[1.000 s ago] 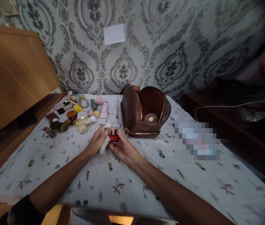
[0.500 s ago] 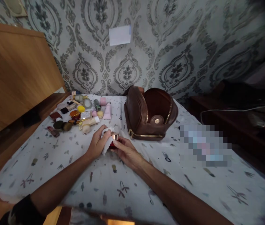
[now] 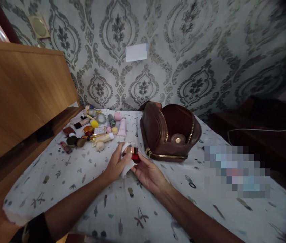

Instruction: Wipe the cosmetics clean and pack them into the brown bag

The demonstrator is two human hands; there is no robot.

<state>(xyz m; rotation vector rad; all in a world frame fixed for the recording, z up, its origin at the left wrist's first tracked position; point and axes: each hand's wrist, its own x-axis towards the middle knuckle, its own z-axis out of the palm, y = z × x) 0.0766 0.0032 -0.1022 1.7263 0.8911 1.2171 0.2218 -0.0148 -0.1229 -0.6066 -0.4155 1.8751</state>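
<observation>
Between my hands is a small red cosmetic jar (image 3: 135, 156) with a shiny rose-gold lid. My left hand (image 3: 116, 162) is closed on a crumpled white wipe (image 3: 128, 167) and presses it to the jar's left side. My right hand (image 3: 150, 173) grips the jar's right side with the fingertips. Just beyond, to the right, stands a brown cosmetic bag (image 3: 155, 131) with its zipped top gaping. Several cosmetics lie in a group at the back left, among them a pink tube (image 3: 122, 127), an amber jar (image 3: 88, 130) and a yellow sponge (image 3: 94, 124).
A white patterned cloth (image 3: 102, 209) covers the surface. Wooden furniture (image 3: 26, 87) rises on the left, and a patterned wall (image 3: 158, 27) closes off the back. A blurred-out item (image 3: 234, 172) lies at the right. A white cable (image 3: 264, 129) crosses the dark furniture behind it.
The jar has turned in my fingers, so more of its lid and red body shows. The wipe has shifted lower around it. The whole view has tilted slightly upward and left.
</observation>
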